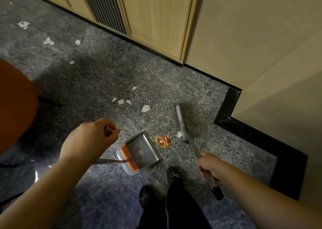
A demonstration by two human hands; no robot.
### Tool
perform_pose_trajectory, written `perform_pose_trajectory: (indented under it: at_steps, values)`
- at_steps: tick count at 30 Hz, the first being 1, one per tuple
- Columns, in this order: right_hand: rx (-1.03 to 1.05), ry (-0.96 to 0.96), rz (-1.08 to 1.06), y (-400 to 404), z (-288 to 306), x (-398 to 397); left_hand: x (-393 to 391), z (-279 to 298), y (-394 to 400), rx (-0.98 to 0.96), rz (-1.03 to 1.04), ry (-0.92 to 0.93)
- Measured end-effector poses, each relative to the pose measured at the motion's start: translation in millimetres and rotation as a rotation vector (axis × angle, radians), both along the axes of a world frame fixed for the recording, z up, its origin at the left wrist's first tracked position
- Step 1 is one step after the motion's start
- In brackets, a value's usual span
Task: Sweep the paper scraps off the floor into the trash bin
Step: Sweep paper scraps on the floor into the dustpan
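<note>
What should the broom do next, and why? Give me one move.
Probably a short sweep of the broom head toward the dustpan. The red wrapper and a paper scrap lie between them, close to the pan's open lip. The right hand grips the broom handle; the left hand holds the dustpan's handle.

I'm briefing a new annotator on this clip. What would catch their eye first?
White paper scraps dot the grey carpet. At centre, the left hand grips a dustpan handle; the right hand grips a broom. A red-and-yellow wrapper lies between dustpan and broom.
</note>
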State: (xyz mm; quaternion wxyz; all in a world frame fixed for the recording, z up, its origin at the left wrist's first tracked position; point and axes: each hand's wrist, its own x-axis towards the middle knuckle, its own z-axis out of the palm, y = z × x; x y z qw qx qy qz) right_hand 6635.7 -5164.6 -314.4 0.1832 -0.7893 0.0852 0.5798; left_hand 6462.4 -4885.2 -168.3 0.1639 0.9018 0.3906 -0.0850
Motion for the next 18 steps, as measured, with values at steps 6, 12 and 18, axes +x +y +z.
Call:
perform_pose_trajectory:
  at_steps: [6,12,18]
  values:
    - [0.028,0.009,0.213,3.7,1.5,-6.7,-9.0,1.2,-6.0,0.021,0.008,0.014]
    - [0.1,0.061,0.234,13.1,-0.1,-17.3,-9.8,-1.0,-8.3,0.055,0.006,0.026]
    - [0.179,0.311,0.046,30.9,1.4,-34.6,-5.9,-3.3,-7.2,0.079,-0.017,0.01]
